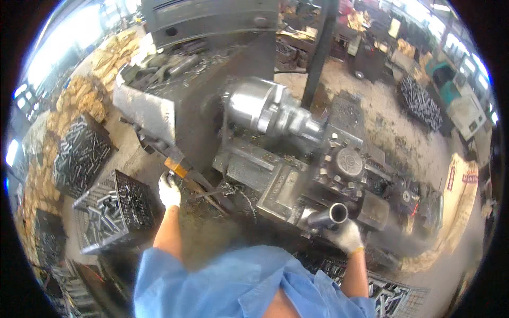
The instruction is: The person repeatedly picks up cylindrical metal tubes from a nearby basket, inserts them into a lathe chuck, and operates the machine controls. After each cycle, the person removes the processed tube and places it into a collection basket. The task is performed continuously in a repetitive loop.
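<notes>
My left hand (169, 190), in a white glove with dark fingertips, is at the lower end of an orange box (176, 167) on a dark bar. Its fingers curl at a small knob there, but the grip is partly hidden. My right hand (346, 237), also gloved and blurred, is just below a hollow metal tube (329, 215) whose open end faces me. What its fingers hold is hidden. Ahead is a lathe with a shiny chuck (251, 104), blurred as if turning, and a tool turret (342, 167) on the carriage (280, 194).
Crates of metal parts stand at left, a wire crate (119, 200) nearest. Another crate (411, 292) is at lower right. A sheet-metal guard (149, 109) rises left of the chuck. Curled swarf (248, 200) hangs below the bed. A post (320, 55) and a paper sack (457, 202) stand beyond.
</notes>
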{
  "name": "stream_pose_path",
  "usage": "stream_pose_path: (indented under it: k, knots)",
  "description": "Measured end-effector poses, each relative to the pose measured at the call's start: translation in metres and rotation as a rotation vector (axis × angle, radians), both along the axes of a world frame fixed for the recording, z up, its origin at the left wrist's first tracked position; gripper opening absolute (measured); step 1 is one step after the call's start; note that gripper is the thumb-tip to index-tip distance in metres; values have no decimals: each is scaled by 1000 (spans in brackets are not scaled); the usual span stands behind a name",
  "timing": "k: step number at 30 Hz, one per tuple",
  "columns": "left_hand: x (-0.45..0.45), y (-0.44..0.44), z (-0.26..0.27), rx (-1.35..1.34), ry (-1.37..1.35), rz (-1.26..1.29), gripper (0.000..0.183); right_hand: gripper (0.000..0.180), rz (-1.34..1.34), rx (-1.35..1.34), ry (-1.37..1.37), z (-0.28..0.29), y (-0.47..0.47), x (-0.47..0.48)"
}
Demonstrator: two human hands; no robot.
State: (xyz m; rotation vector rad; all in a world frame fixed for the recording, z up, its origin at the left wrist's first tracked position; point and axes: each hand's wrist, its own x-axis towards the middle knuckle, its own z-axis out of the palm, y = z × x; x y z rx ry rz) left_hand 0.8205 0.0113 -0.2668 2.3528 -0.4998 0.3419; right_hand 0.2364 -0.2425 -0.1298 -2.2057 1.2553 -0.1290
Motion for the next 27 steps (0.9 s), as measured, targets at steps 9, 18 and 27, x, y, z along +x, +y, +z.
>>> stream_pose_path:
  k: [9, 18, 27]
  knots:
    - [26, -7, -1, -777, 833, -20, 37, 49, -29, -44, -409, 151, -119, -7]
    - [-146, -13, -40, -65, 834, -207, 52, 66, 510, -105, 394, 89, -293, 237]
    - [-140, 122, -165, 161, 944, -256, 34, 39, -101, -531, 747, 136, -419, 93]
